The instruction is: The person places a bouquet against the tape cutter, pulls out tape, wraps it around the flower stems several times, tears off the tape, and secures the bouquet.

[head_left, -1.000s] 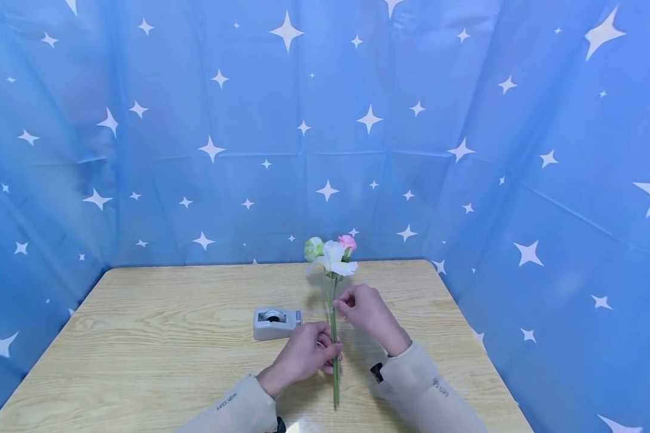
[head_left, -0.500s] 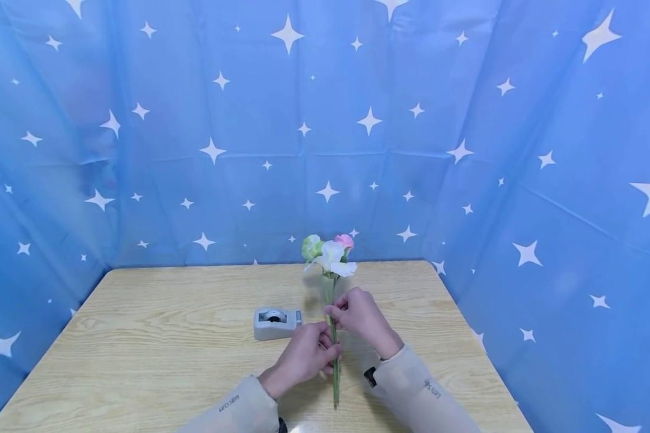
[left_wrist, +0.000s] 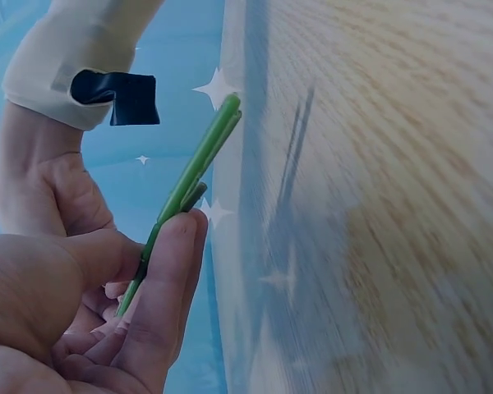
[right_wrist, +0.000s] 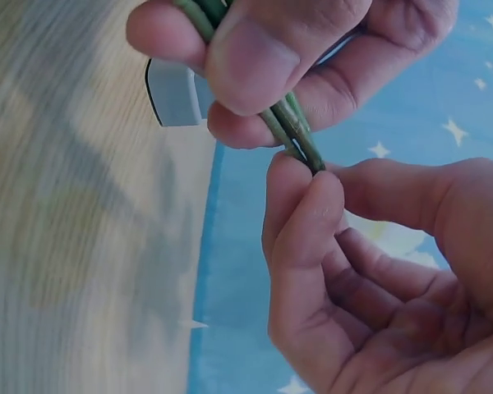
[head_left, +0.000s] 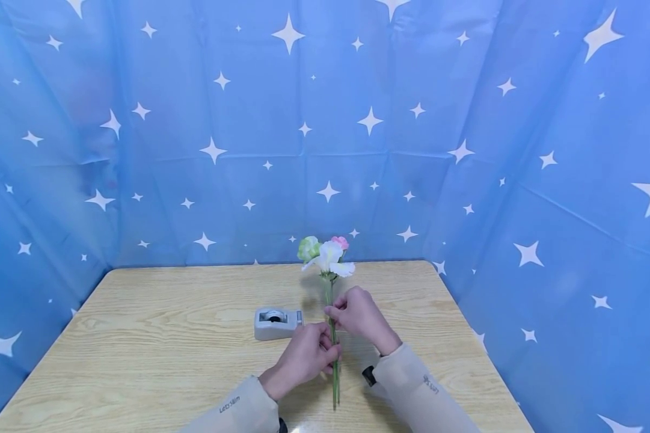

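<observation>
Three artificial flowers stand close together over the table: a white flower (head_left: 331, 258) in front, a green-and-white one (head_left: 308, 248) to its left and a partly hidden pink one (head_left: 340, 242) behind. My left hand (head_left: 306, 353) pinches their green stems (head_left: 336, 385) low down, between thumb and fingers. Higher up, my right hand (head_left: 359, 314) pinches the stems with thumb and fingertips. In the left wrist view the stem ends (left_wrist: 209, 148) stick out past my left fingers (left_wrist: 158, 291). The right wrist view has both hands on the stems, one just above the other.
A grey tape dispenser (head_left: 276, 323) stands on the wood-grain table (head_left: 141, 349), just left of the stems and close to my left hand. Blue curtains (head_left: 325, 120) with white stars hang behind the table and at both sides.
My right hand has shifted slightly left and down along the stems. The flower heads have swung a little left, and the pink one now sits further behind the white one. My left hand stays put.
</observation>
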`<act>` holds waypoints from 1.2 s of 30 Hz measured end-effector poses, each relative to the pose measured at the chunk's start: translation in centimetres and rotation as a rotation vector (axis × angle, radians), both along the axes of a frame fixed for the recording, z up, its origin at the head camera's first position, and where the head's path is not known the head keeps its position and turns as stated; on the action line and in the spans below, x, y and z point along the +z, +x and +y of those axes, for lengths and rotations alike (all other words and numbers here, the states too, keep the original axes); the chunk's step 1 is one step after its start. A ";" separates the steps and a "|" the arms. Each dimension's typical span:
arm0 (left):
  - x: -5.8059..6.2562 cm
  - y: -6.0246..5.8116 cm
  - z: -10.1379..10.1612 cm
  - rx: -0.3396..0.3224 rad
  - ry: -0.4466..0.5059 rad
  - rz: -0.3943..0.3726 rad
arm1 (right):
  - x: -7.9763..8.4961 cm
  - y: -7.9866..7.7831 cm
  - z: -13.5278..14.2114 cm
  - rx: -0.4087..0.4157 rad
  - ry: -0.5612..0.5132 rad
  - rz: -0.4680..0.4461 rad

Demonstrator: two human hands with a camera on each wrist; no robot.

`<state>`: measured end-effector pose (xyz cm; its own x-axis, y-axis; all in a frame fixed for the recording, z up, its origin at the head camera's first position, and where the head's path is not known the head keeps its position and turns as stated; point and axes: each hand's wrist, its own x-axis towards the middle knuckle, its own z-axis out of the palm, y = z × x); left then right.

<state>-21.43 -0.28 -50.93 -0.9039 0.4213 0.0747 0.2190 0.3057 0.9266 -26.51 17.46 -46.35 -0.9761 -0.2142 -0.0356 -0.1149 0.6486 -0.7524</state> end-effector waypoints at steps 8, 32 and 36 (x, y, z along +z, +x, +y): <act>0.0 -0.3 -0.4 0.008 0.004 -0.055 | -1.2 -0.9 0.7 0.012 -0.119 -0.058; -1.0 -1.6 -2.8 -0.151 0.179 -0.307 | -2.3 -1.4 0.6 0.052 -0.384 -0.144; -1.0 -1.6 -2.9 -0.142 0.204 -0.339 | -2.5 -1.5 0.4 0.052 -0.421 -0.166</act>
<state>-23.03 -3.19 -51.91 -0.8258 0.5506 -0.1222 -0.0823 0.0967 0.9919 -27.99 17.88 -48.81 -0.9522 -0.2918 -0.0900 0.0053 0.2789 -0.9603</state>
